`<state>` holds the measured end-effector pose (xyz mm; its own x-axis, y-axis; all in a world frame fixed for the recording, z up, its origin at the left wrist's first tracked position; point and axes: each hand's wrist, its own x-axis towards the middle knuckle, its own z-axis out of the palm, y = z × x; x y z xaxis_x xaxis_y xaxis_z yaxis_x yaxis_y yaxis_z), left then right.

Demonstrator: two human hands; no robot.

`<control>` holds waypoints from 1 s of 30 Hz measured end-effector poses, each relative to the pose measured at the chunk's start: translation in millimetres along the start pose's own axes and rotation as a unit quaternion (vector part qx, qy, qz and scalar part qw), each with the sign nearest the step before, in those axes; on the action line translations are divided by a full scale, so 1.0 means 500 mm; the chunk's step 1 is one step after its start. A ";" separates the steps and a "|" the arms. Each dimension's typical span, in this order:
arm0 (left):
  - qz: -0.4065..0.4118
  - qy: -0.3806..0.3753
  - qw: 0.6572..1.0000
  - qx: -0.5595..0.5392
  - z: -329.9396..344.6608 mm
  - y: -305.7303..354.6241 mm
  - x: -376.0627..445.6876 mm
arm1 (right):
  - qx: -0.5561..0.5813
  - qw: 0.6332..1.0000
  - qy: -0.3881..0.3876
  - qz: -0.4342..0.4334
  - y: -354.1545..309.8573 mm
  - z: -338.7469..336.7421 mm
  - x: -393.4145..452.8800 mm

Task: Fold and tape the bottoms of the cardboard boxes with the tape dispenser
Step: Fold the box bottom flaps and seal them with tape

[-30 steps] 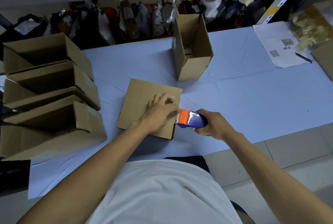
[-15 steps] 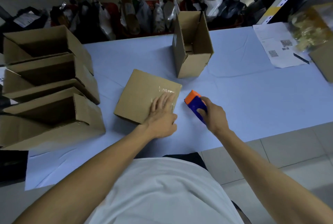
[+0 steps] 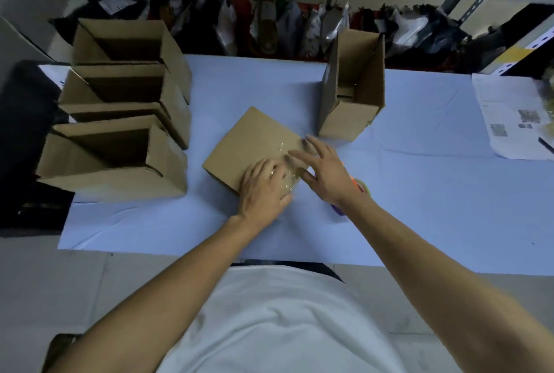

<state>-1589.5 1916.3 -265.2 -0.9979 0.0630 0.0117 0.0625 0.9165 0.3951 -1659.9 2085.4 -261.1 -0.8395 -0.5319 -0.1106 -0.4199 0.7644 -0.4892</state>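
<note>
A cardboard box lies bottom-up at the middle of the table, with clear tape glinting along its near right edge. My left hand presses flat on the box's near right corner. My right hand has straight, spread fingers touching the taped right edge. The orange and blue tape dispenser lies on the table under my right wrist, mostly hidden by it.
Three open boxes lie on their sides in a row at the left. Another open box stands behind the taped one. Printed papers lie at the right. A shelf of packed goods runs along the back of the blue table.
My right hand has let go of the tape dispenser, left it on the table, and moved left onto the box's taped edge. My left hand stays pressed on the box.
</note>
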 end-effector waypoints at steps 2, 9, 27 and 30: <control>-0.012 0.006 1.000 -0.024 -0.001 -0.004 -0.004 | -0.006 1.000 -0.019 -0.023 0.002 0.005 0.007; -0.116 -0.010 0.990 0.075 0.064 0.018 -0.046 | 0.003 1.000 0.009 -0.019 0.012 0.022 0.014; -0.015 0.253 0.963 0.091 0.077 -0.028 -0.085 | -0.052 0.994 0.090 0.021 -0.012 0.068 -0.021; -0.015 0.267 0.962 0.060 0.067 -0.035 -0.094 | -0.062 0.994 0.086 -0.005 -0.008 0.061 -0.016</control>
<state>-1543.2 1910.7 -303.2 -0.8623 -0.1459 0.4849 0.0033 0.9559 0.2936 -1640.9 2075.5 -284.6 -0.8768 -0.4785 0.0485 -0.4594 0.8034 -0.3789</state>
